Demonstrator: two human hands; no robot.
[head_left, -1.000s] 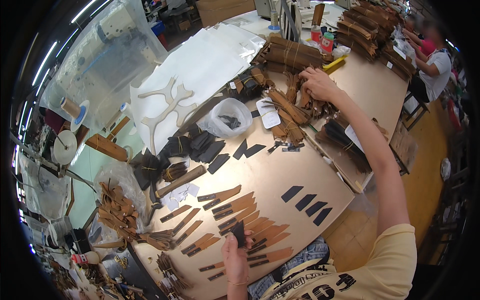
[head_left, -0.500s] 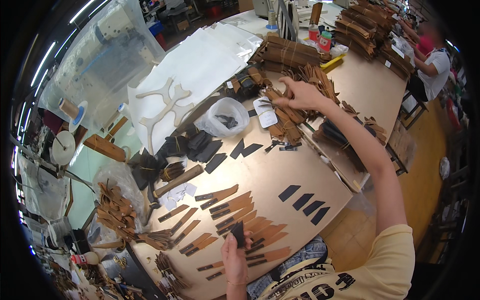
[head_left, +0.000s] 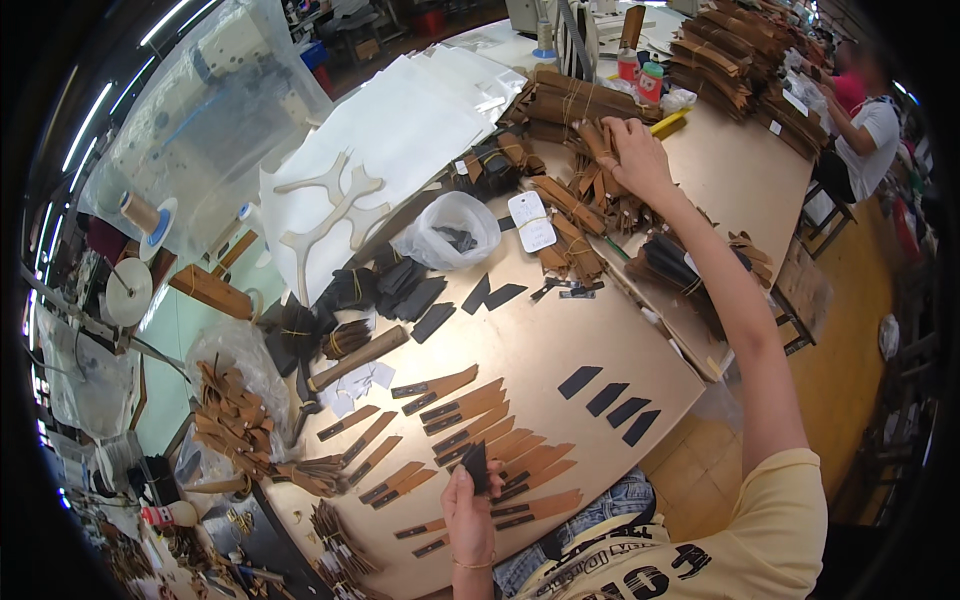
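While the left hand (head_left: 468, 505) pinches a small, thin black leather piece (head_left: 476, 466) near the worktop's (head_left: 560, 330) front edge — light, floppy, best held by its end — the right hand (head_left: 638, 155) grips tied brown leather bundles (head_left: 600, 180) at the far edge.

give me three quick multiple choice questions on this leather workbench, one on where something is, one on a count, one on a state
1. Where is the right hand?
A. on the tied bundles of brown leather strips at the far side of the table
B. on the wooden mallet
C. in the clear plastic bag

2. How many dark parallelogram leather pieces lie in the row near the table's right edge?
A. two
B. four
C. seven

3. What is the left hand doing?
A. lying flat and empty
B. holding a small dark leather piece in its fingers
C. gripping scissors

Answers:
1 A, the right hand rests on the tied bundles of brown leather strips.
2 B, four dark parallelogram leather pieces lie side by side.
3 B, the left hand pinches a small dark leather piece.
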